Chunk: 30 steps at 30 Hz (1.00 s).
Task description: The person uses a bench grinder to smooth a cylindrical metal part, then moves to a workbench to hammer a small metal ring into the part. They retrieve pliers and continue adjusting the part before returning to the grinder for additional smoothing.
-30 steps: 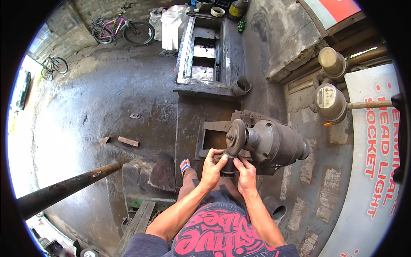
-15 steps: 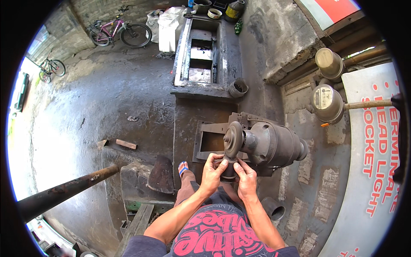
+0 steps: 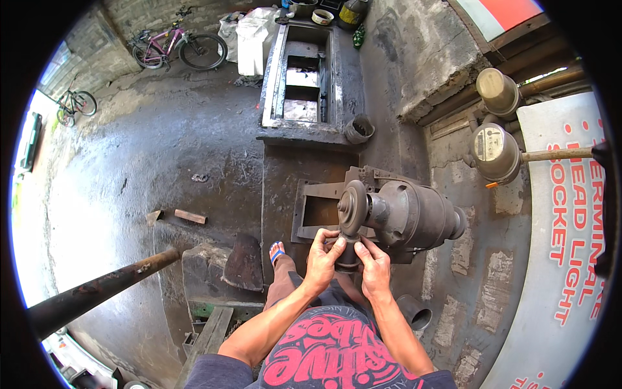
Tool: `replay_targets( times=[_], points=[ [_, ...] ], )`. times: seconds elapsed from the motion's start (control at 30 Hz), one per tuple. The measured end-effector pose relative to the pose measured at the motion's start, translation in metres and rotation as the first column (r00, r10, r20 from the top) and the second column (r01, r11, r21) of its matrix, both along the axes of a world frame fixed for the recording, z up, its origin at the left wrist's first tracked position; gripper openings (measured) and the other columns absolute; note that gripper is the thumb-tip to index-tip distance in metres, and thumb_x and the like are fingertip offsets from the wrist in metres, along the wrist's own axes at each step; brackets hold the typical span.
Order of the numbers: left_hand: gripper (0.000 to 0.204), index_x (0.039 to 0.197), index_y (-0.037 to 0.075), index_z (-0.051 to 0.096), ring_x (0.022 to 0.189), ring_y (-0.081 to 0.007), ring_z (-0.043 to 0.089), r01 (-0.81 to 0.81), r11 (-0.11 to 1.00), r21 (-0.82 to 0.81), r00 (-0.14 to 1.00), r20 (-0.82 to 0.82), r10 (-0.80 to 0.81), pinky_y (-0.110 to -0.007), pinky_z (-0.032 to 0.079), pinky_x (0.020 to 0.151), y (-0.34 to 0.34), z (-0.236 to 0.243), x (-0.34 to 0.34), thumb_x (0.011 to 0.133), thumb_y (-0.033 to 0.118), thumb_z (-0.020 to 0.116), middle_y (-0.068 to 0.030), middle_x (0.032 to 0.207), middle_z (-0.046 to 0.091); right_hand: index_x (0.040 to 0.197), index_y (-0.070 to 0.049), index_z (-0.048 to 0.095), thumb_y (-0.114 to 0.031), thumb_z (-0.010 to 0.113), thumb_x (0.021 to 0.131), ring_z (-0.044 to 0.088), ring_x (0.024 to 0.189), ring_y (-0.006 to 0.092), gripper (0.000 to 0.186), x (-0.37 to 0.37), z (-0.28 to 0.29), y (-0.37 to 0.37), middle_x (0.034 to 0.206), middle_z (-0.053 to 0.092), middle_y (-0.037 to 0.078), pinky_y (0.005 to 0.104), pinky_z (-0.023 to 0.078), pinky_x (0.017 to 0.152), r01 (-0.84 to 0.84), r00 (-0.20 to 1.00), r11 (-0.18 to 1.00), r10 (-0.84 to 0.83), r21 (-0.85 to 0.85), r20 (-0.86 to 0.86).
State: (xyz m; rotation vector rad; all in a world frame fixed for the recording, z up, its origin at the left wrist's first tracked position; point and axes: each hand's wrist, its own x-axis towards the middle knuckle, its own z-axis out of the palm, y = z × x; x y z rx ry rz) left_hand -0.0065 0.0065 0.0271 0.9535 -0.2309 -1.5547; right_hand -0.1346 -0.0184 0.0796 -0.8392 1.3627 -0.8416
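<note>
Both my hands grip a dark, rounded metal part (image 3: 348, 256) with a wider lower end. My left hand (image 3: 321, 260) closes on it from the left, thumb laid along its top, and my right hand (image 3: 374, 268) clasps it from the right. The upper end of the part meets the near edge of a grinding wheel (image 3: 353, 206); whether they touch firmly I cannot tell. That wheel sits on the shaft of a large brown electric motor (image 3: 414, 214). Most of my fingertips are hidden beneath the part.
A metal frame (image 3: 299, 211) stands left of the wheel. Beyond it lies a rectangular concrete basin (image 3: 269, 123), with a small bucket (image 3: 359, 129) beside its corner. Electricity meters (image 3: 495, 152) jut from the right wall. At left are a slanting pole (image 3: 103, 292) and a wooden block (image 3: 190, 216).
The whole scene has shifted very slightly in the picture. My hands keep the same hold on the metal part at the wheel.
</note>
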Motion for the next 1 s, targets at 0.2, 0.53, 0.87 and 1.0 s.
replay_targets(
  times=[0.2,0.53,0.87,1.0],
  points=[
    [0.027,0.120,0.003,0.057,0.094,-0.0085,0.064,-0.033,0.999,-0.008,0.999,0.026,0.033,-0.025,0.052,0.085,-0.003,-0.005,0.001,0.102,0.018,0.070,-0.0069,0.105,0.070,0.133,0.008,0.065,-0.015,0.066,0.103,0.064,0.107,0.0136,0.038,0.005,-0.002,-0.004,0.122,0.071,0.011,0.0277,0.049,0.097,0.014,1.000,0.999,-0.014,0.038,0.006],
    [0.025,0.120,0.005,0.056,0.093,-0.0078,0.063,-0.023,0.999,0.026,0.999,0.029,0.022,-0.024,0.051,0.084,-0.006,-0.009,-0.003,0.103,0.017,0.069,-0.0052,0.102,0.070,0.130,0.007,0.067,-0.014,0.065,0.103,0.064,0.107,0.0131,0.035,0.000,-0.014,-0.007,0.121,0.072,0.009,0.0273,0.049,0.096,0.024,0.999,0.998,-0.027,0.057,0.040],
    [0.023,0.118,0.005,0.056,0.091,-0.0088,0.065,-0.039,0.999,0.032,0.999,0.001,0.039,-0.026,0.054,0.080,-0.006,-0.011,0.002,0.103,0.016,0.069,-0.0064,0.101,0.070,0.133,0.009,0.065,-0.014,0.066,0.103,0.064,0.109,0.0137,0.038,0.007,-0.015,-0.010,0.123,0.072,0.011,0.0280,0.049,0.099,0.023,0.997,0.997,-0.028,0.078,0.067],
    [0.022,0.117,0.005,0.056,0.093,-0.0085,0.064,-0.004,0.997,0.075,0.999,0.047,0.001,-0.026,0.054,0.082,-0.005,-0.010,0.003,0.103,0.016,0.068,-0.0060,0.105,0.070,0.133,0.009,0.064,-0.014,0.066,0.103,0.065,0.108,0.0139,0.038,0.008,-0.012,-0.009,0.123,0.071,0.011,0.0278,0.050,0.098,0.014,0.998,0.997,-0.020,0.080,0.063]
  ],
)
